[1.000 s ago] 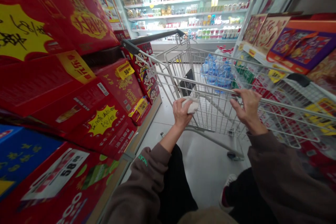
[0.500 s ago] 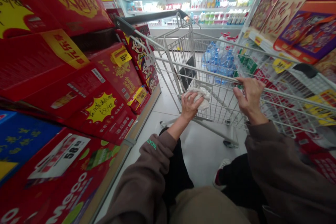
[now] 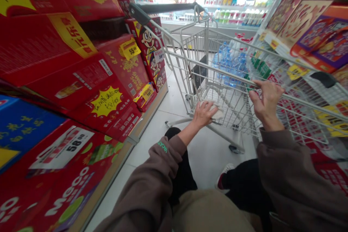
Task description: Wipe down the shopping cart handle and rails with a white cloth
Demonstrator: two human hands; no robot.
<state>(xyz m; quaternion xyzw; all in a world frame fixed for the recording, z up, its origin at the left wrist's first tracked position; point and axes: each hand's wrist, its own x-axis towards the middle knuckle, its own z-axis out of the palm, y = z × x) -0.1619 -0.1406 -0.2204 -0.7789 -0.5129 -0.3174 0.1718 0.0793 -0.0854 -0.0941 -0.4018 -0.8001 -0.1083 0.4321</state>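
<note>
Supermarket aisle (image 3: 174, 112), red boxes (image 3: 108, 76) left of hands. Cart (image 3: 187, 66) ahead already holds bottled water (image 3: 230, 66). Left hand (image 3: 203, 115) over white cloth (image 3: 217, 113), grip unclear; right hand (image 3: 268, 99) closed around cart rail (image 3: 304, 100).

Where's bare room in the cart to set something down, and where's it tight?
Bare wire shows on the cart's basket floor, between the bottled water and the white cloth under the left hand. Bare floor tile lies between the cart and the shoe. Crowded: the stacked red boxes along the aisle's left side.
</note>
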